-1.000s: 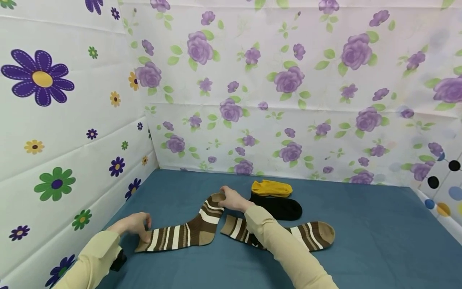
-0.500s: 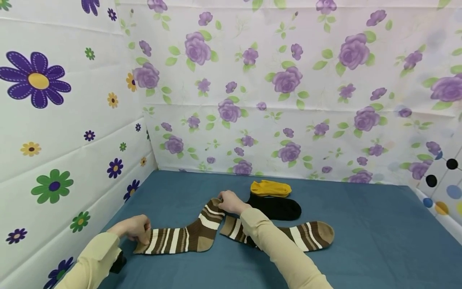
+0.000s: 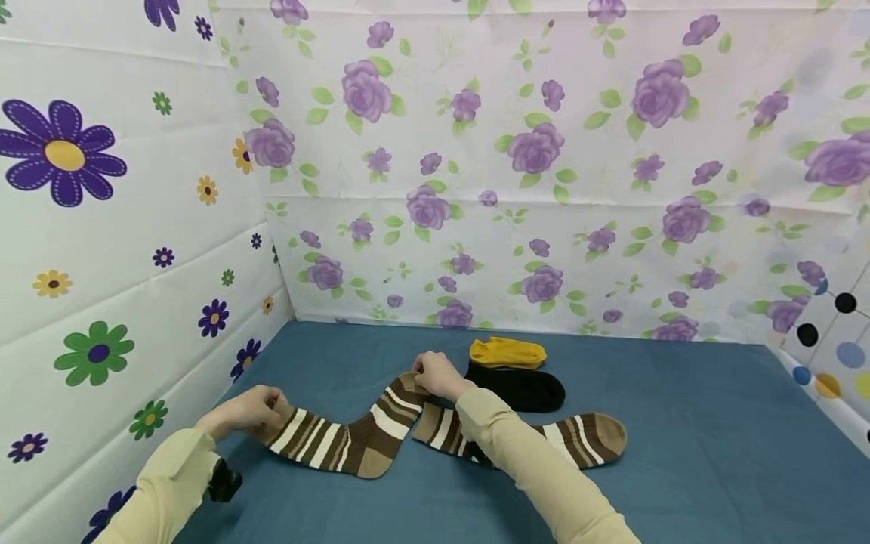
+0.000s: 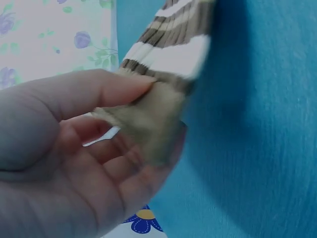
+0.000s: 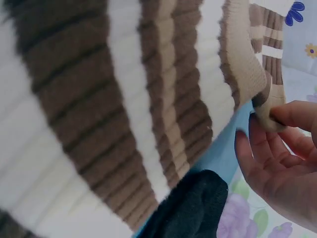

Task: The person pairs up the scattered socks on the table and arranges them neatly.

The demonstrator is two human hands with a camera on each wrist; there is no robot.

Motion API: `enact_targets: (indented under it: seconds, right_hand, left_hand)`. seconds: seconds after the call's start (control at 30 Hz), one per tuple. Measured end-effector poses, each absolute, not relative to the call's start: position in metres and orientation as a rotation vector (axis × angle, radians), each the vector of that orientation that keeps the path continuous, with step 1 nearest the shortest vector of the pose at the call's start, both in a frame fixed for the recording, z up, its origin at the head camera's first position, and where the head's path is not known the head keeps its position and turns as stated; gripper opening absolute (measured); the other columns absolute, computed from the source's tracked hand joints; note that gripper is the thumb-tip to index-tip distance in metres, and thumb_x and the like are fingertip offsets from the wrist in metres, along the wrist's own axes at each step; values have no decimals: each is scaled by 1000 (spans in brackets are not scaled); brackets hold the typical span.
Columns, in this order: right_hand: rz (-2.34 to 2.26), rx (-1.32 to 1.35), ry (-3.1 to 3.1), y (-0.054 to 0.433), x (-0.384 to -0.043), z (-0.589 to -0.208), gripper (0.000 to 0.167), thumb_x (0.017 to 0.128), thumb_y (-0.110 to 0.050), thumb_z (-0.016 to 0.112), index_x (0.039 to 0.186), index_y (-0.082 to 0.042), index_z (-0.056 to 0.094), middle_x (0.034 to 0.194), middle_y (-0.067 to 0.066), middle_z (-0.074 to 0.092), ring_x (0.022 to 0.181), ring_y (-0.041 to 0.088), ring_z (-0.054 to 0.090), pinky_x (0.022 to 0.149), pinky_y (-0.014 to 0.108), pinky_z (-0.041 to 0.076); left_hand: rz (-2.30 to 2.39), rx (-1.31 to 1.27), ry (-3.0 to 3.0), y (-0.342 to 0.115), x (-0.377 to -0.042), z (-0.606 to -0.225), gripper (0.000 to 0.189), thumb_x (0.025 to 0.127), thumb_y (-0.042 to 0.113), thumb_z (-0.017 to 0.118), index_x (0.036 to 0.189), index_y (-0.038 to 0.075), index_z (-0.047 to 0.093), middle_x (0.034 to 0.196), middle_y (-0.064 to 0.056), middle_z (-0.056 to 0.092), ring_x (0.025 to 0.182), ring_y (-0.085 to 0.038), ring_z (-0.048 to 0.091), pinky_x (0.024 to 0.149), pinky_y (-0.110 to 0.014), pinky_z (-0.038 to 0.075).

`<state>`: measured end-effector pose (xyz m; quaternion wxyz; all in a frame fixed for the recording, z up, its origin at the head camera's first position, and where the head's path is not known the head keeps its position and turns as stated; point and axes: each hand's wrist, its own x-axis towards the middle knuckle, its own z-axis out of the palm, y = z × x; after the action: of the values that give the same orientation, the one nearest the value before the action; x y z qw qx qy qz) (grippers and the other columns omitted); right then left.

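A brown, tan and white striped sock (image 3: 333, 446) stretches between both hands on the blue cloth, its heel toward me. My left hand (image 3: 248, 412) pinches its tan cuff (image 4: 153, 114) between thumb and fingers, and that end is raised off the cloth. At the other end, my right hand (image 3: 438, 375) pinches the tan toe (image 5: 272, 116). A second striped sock (image 3: 578, 440) lies flat to the right, partly hidden under the right sleeve (image 3: 516, 453). Its ribbed stripes fill much of the right wrist view.
Behind the second striped sock lie a black sock (image 3: 526, 389) and a folded yellow sock (image 3: 506, 353). A blue cloth (image 3: 693, 438) covers the table. Flowered sheets (image 3: 476, 151) hang along the back and left side.
The left hand has taken hold of the cuff and lifted it up from the cloth. The right hand stays at the toe, almost still. The head view has shifted slightly.
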<state>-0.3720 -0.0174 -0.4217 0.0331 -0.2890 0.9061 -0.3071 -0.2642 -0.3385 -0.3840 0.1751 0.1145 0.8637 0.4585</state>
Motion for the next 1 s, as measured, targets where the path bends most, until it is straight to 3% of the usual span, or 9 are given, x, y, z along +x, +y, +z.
enact_targets:
  seconds: [0.23, 0.5, 1.0]
  right_hand:
    - [-1059, -839, 2743, -11, -367, -415, 13, 88, 2, 54, 97, 1, 63, 87, 7, 59, 66, 13, 54, 61, 30, 46]
    - [-1086, -832, 2710, -5, -361, -403, 11, 88, -1, 56, 95, 0, 64, 84, 6, 59, 60, 13, 56, 56, 27, 47]
    - [-1257, -927, 2718, 10, -355, -376, 8, 87, 0, 56, 91, 0, 63, 75, 3, 58, 60, 15, 57, 53, 25, 47]
  left_hand:
    - [1332, 405, 2570, -339, -269, -381, 15, 77, -10, 52, 77, 0, 41, 59, -1, 36, 47, -10, 30, 45, -29, 28]
    - [1280, 363, 2807, -339, -271, -377, 14, 78, -6, 61, 89, -11, 54, 77, -7, 53, 66, -19, 47, 55, -33, 43]
    - [1352, 240, 2950, -325, -276, -356, 23, 83, 2, 64, 100, -11, 55, 86, -11, 56, 75, -20, 52, 61, -31, 47]
